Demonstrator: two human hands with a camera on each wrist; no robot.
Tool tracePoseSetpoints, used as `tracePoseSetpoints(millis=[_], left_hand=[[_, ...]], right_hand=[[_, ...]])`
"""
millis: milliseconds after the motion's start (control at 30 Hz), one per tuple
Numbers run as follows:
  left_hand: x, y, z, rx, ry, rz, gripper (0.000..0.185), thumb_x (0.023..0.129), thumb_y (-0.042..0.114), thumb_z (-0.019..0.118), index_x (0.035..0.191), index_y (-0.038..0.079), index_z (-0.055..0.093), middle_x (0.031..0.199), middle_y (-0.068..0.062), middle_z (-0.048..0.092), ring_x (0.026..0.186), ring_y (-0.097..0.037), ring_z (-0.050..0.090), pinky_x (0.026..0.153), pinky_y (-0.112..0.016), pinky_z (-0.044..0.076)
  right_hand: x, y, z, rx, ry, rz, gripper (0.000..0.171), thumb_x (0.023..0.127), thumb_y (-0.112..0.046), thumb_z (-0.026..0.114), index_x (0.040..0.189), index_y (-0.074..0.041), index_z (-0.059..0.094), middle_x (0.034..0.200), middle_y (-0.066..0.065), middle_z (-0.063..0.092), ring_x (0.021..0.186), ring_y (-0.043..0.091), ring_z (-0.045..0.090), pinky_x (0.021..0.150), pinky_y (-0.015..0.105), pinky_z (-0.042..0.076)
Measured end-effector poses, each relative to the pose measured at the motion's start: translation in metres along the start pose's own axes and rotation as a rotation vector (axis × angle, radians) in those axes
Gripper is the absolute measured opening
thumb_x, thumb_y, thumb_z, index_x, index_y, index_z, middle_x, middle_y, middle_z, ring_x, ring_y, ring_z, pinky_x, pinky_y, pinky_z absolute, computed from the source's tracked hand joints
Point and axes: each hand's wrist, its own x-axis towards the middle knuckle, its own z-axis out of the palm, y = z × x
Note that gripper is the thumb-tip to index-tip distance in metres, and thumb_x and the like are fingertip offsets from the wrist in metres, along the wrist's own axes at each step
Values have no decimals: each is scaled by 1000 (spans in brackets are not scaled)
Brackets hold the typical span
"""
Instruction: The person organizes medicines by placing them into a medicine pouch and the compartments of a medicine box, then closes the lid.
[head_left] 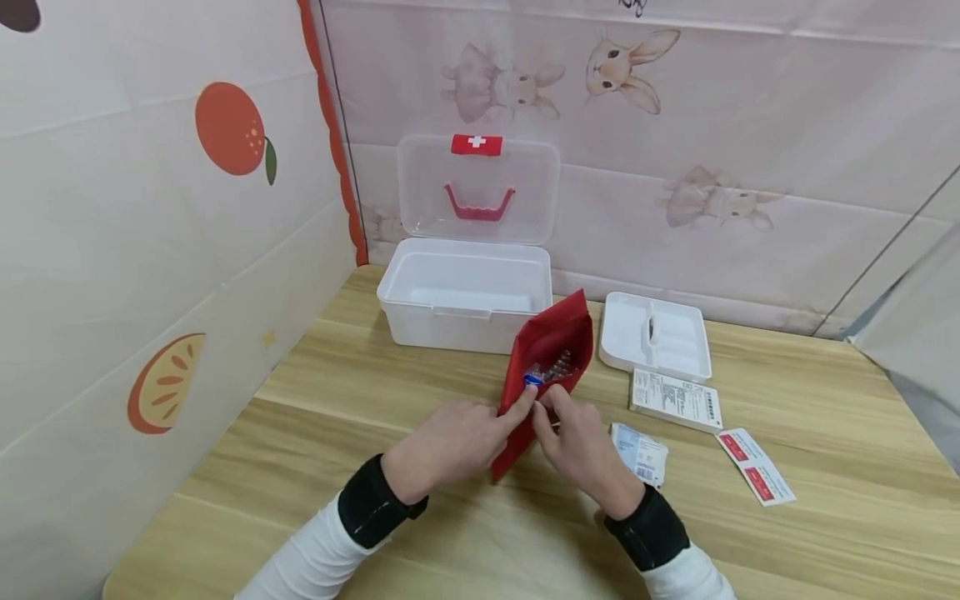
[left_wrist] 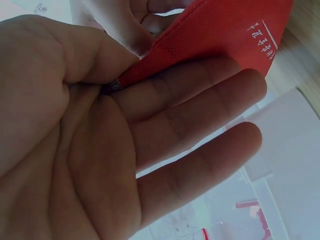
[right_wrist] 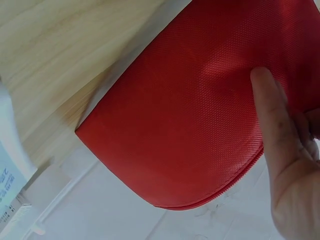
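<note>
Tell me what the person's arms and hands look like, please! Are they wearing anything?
Both arms have white sleeves. Each wrist has a wide black band around it: one on the left and one on the right. The left hand and right hand are bare, with no gloves or rings showing. I see no cables.
</note>
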Motion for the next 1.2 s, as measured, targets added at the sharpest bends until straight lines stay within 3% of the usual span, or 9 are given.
tracePoseSetpoints(millis=[133,633,1200], left_hand=[[0,1,0,15,7,3,65,97,26,65,154,13,37,62,2,46,49,-10,40,46,-18,35],[-1,4,-2,48,8,11,65,96,24,66,153,13,37,61,3,43,47,-9,36,44,-17,30],[-3,5,-4,51,1,0,65,96,24,67,153,15,38,62,3,43,48,-9,37,44,-17,32]], right_hand=[[0,1,0,-26,17,1,10,92,-2,68,93,-7,59,75,2,66,58,2,55,59,15,53],[1,7,-3,-93,79,-10,10,93,-3,67,91,-7,58,69,-1,60,52,3,47,47,17,46],[5,14,-8,-110,99,32,11,94,-3,65,88,-6,57,72,2,64,55,6,51,50,19,49]])
